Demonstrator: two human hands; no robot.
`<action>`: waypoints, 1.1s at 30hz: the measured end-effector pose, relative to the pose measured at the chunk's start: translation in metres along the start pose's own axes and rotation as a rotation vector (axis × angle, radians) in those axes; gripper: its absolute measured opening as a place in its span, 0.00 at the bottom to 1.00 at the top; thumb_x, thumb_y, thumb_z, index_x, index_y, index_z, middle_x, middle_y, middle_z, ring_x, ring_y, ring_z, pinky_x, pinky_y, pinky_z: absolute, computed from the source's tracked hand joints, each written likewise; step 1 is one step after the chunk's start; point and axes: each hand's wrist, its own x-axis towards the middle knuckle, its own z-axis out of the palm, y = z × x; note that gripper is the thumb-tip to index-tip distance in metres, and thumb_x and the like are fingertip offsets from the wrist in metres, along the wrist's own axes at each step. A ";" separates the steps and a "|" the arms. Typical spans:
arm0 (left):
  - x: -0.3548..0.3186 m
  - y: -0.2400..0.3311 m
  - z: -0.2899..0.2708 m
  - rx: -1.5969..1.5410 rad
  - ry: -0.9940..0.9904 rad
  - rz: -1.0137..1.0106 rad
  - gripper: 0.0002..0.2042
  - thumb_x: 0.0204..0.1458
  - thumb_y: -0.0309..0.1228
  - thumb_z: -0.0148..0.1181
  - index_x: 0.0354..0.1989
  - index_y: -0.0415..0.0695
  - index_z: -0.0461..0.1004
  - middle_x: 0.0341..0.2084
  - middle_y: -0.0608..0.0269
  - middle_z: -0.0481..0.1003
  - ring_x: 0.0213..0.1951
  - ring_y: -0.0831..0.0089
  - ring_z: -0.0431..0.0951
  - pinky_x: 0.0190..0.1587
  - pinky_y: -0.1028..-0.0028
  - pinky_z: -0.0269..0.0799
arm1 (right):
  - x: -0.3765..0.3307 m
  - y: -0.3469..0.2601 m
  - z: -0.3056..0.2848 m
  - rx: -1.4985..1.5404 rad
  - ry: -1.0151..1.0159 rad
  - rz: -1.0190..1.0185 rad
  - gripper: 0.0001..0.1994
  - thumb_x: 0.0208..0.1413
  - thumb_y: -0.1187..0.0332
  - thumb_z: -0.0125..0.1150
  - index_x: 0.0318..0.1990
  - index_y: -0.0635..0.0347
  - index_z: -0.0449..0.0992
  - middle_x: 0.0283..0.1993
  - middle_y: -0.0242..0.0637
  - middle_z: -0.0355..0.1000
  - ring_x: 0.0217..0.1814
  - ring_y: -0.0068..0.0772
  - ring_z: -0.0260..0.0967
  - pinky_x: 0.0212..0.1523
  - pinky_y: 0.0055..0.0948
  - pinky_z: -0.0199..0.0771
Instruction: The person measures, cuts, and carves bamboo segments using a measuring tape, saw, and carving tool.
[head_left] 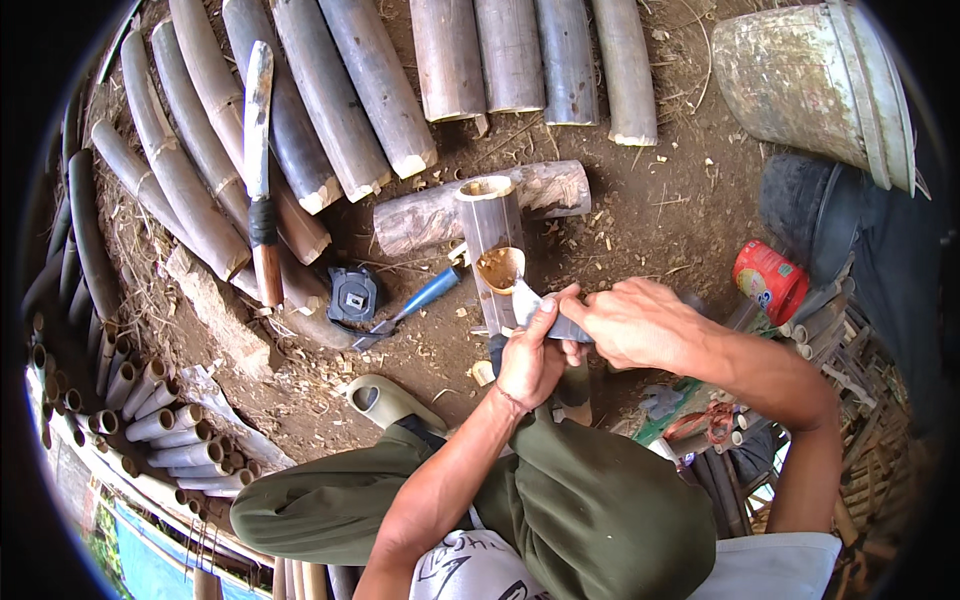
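Both hands meet at the bamboo, which runs away from the person: left hand steadies it, right hand fingers clamp the knife.

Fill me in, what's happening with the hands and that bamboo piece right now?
A person sits on bare dirt, both hands working a short bamboo tube that leans against a log. The left hand steadies the tube's lower end, while the right hand holds a blade against a scooped cut in its side. A long knife rests on cut bamboo sections to the left. A tape measure and a blue-handled tool lie near the log.
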 end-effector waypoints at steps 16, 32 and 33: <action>-0.001 0.006 0.003 -0.066 0.024 -0.059 0.22 0.65 0.44 0.49 0.61 0.41 0.67 0.20 0.69 0.69 0.21 0.79 0.65 0.26 0.76 0.63 | 0.003 -0.008 -0.008 0.035 -0.037 0.082 0.14 0.46 0.74 0.60 0.42 0.68 0.73 0.35 0.47 0.78 0.33 0.49 0.78 0.36 0.38 0.80; 0.002 0.068 -0.023 1.310 0.270 0.126 0.10 0.52 0.28 0.56 0.40 0.41 0.81 0.22 0.49 0.79 0.23 0.61 0.80 0.30 0.64 0.76 | 0.039 -0.065 0.094 0.742 0.727 0.283 0.24 0.50 0.70 0.59 0.56 0.63 0.64 0.35 0.57 0.75 0.38 0.60 0.75 0.37 0.50 0.76; 0.004 0.059 -0.001 1.168 0.337 0.031 0.12 0.55 0.28 0.53 0.43 0.39 0.80 0.20 0.55 0.78 0.21 0.68 0.77 0.29 0.67 0.75 | 0.028 -0.058 0.093 0.680 0.738 0.314 0.22 0.51 0.70 0.59 0.54 0.61 0.65 0.35 0.55 0.75 0.37 0.60 0.75 0.36 0.49 0.77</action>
